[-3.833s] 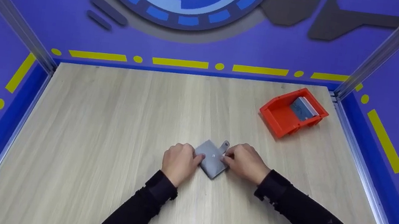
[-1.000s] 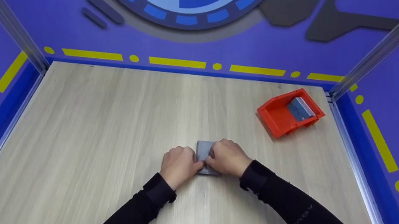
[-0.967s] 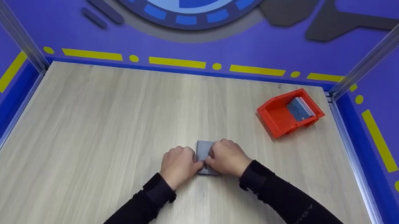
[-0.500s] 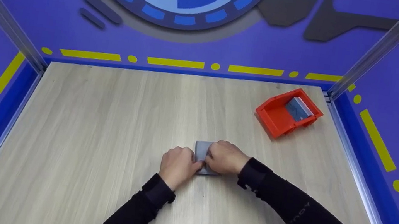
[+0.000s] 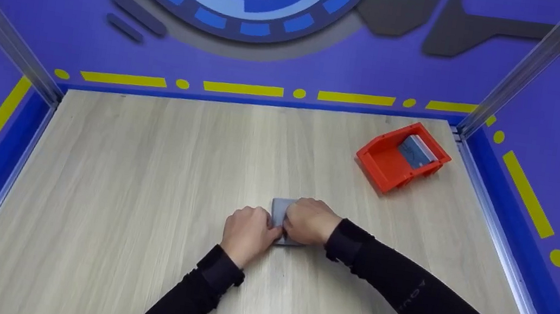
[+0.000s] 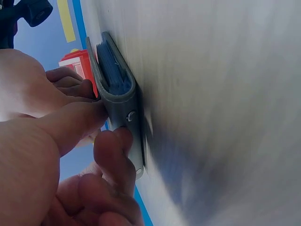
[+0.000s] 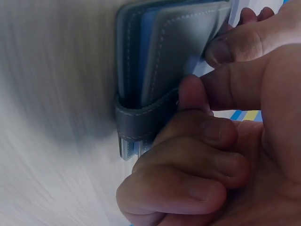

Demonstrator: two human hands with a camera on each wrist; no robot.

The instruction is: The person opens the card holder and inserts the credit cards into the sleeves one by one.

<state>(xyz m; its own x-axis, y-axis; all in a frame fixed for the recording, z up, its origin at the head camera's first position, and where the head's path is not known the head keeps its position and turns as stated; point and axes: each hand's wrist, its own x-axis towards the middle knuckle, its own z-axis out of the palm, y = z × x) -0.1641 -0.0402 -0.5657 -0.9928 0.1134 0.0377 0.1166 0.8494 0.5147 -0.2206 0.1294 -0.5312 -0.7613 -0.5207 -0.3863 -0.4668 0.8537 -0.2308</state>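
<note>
A grey card holder (image 5: 278,209) lies on the table, partly covered by both hands. My left hand (image 5: 247,234) grips it at its spine, thumb on the upper cover and fingers at the side. With curled fingers, my right hand (image 5: 310,221) pinches the closing strap (image 7: 146,117) from the other side. That strap wraps round the open edge onto the upper cover in the right wrist view. Blue inner card sleeves (image 6: 113,70) show between the covers in the left wrist view. The strap's tip is hidden under the right fingers.
A red open-front bin (image 5: 385,169) stands at the back right of the wooden table (image 5: 146,171), with a stack of cards (image 5: 416,151) inside. Blue-purple panels (image 5: 248,70) wall the back and both sides.
Since the earliest frame the card holder has turned from a diamond to squarer angle, and the strap that stuck out now folds over the cover. Over the last second the hands barely moved.
</note>
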